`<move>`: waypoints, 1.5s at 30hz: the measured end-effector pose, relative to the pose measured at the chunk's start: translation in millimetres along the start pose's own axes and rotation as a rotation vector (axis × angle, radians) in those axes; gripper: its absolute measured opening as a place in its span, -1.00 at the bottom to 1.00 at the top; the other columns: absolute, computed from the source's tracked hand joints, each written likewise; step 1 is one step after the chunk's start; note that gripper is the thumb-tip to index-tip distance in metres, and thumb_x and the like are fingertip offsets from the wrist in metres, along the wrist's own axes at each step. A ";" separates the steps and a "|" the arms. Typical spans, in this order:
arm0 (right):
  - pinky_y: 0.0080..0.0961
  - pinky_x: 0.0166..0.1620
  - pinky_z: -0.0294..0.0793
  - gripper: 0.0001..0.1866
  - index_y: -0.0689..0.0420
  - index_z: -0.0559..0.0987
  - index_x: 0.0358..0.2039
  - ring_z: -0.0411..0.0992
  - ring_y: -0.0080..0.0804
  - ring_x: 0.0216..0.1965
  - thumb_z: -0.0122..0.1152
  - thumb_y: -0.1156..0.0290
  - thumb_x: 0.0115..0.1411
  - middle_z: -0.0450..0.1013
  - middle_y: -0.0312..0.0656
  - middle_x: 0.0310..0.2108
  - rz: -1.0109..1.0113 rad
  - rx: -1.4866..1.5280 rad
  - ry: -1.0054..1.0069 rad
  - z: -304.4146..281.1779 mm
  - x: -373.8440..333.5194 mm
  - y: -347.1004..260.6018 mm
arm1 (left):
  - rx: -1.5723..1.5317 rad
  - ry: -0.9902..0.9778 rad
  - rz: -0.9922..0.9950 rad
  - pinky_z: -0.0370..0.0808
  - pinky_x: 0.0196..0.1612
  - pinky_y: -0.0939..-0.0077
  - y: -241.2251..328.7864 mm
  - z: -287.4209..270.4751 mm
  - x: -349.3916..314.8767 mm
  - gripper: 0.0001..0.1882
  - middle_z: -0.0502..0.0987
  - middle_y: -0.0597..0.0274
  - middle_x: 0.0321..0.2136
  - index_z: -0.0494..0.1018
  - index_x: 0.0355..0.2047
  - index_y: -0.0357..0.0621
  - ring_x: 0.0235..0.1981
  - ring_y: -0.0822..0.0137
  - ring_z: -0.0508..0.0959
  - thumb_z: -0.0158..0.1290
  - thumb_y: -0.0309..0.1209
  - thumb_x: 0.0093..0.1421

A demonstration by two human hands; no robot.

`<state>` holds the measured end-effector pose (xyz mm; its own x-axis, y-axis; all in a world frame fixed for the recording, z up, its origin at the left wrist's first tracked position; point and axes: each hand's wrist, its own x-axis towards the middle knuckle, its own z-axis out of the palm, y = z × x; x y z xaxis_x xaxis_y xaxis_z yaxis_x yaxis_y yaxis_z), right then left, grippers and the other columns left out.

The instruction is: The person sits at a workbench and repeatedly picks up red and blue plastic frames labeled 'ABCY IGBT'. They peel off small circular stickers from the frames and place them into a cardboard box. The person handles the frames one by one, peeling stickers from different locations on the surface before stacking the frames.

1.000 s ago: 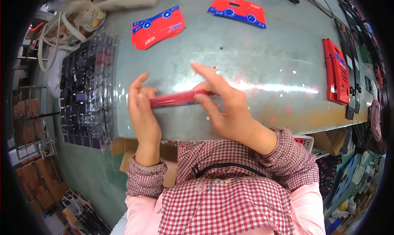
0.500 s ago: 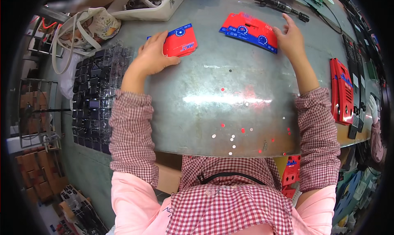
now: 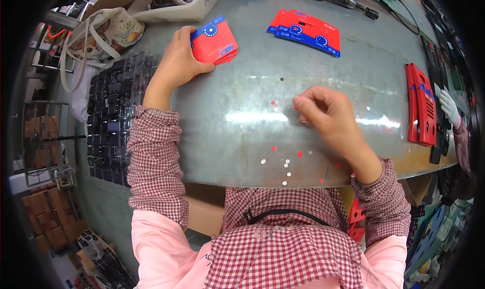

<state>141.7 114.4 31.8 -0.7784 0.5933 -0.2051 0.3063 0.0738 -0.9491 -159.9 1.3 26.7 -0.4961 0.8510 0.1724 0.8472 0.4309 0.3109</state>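
My left hand [image 3: 178,59] is closed on a small stack of red and blue label sheets [image 3: 217,42], thumb along the near edge and fingers around the far left side. The sheets fan out slightly and look lifted at the left. My right hand [image 3: 331,116] hovers over the middle of the metal table, fingers curled and thumb pressed to the index finger. Whatever that pinch holds, if anything, is hidden. Beyond it lie more red and blue label sheets [image 3: 308,32], overlapping and untouched. Small red and white discs [image 3: 299,153] are scattered near the front edge.
Clear-and-black plastic parts [image 3: 108,107] are stacked at the left, beside a cloth bag [image 3: 108,34]. A white bin [image 3: 184,9] and a power screwdriver [image 3: 343,1] lie at the back. Red panels [image 3: 420,104] stand at the right, near another person's gloved hand [image 3: 448,106].
My right hand has left the far label sheets and come toward me, its fingers curling in. My left hand has closed more firmly on its stack and tilted it up.
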 end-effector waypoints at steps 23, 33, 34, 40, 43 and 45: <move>-0.40 -0.20 0.52 -0.44 0.04 0.41 0.13 0.54 -0.19 -0.27 0.23 0.57 0.07 0.54 -0.05 -0.25 -0.455 -0.083 -0.089 81.1 -20.0 5.7 | -0.393 0.233 0.178 0.13 0.21 0.06 61.8 -9.8 -181.8 -0.24 0.30 0.16 0.00 0.22 0.15 -0.09 0.06 0.20 0.33 0.28 -0.29 -0.06; -0.49 -0.25 0.53 -0.66 0.16 0.55 -0.07 0.55 -0.28 -0.31 0.23 0.55 0.09 0.55 -0.05 -0.26 -0.555 -0.230 -0.046 82.1 -33.1 8.2 | -1.258 0.183 -0.333 0.30 0.01 0.56 72.8 27.4 -189.8 -0.58 0.40 0.23 -0.13 0.25 0.08 -0.28 -0.12 0.47 0.38 0.01 -0.34 0.28; -0.49 -0.25 0.53 -0.69 0.19 0.56 -0.10 0.55 -0.32 -0.31 0.24 0.55 0.10 0.55 -0.06 -0.27 -0.495 -0.206 -0.042 82.7 -35.0 4.6 | -1.302 0.242 -0.313 0.29 0.05 0.53 72.8 25.6 -189.9 -0.53 0.38 0.20 -0.08 0.22 0.10 -0.29 -0.06 0.44 0.37 0.03 -0.33 0.27; -0.50 -0.19 0.53 -0.68 0.29 0.51 -0.06 0.52 -0.47 -0.24 0.23 0.48 0.17 0.53 -0.15 -0.21 0.092 0.710 -0.073 93.8 -57.9 -15.6 | -1.857 0.302 -0.086 0.17 0.27 0.31 77.8 17.2 -220.5 -0.15 0.14 -0.01 0.24 -0.11 0.31 -0.30 0.28 0.17 0.16 0.09 -0.17 0.21; -0.49 -0.08 0.52 -0.62 0.31 0.44 0.01 0.49 -0.46 -0.17 0.21 0.47 0.20 0.50 -0.14 -0.15 0.286 0.960 -0.190 123.5 -80.5 -17.9 | -1.766 0.184 -0.168 0.16 0.28 0.14 103.9 -3.3 -237.2 -0.18 0.09 -0.13 0.26 -0.13 0.31 -0.31 0.27 0.07 0.19 -0.08 -0.03 0.27; -0.50 -0.07 0.51 -0.63 0.31 0.43 0.01 0.48 -0.46 -0.16 0.20 0.51 0.19 0.50 -0.14 -0.16 0.328 0.976 -0.231 142.8 -94.7 -13.8 | -1.905 0.258 -0.252 0.26 0.23 0.08 112.9 -16.5 -232.6 -0.33 0.11 -0.16 0.25 -0.09 0.30 -0.29 0.25 0.00 0.22 -0.18 -0.14 0.34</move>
<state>132.9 -57.3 30.2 -0.8543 0.2927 -0.4295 0.0269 -0.8004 -0.5989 48.0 -152.9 37.1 -0.7169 0.6967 0.0255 -0.4348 -0.4754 0.7648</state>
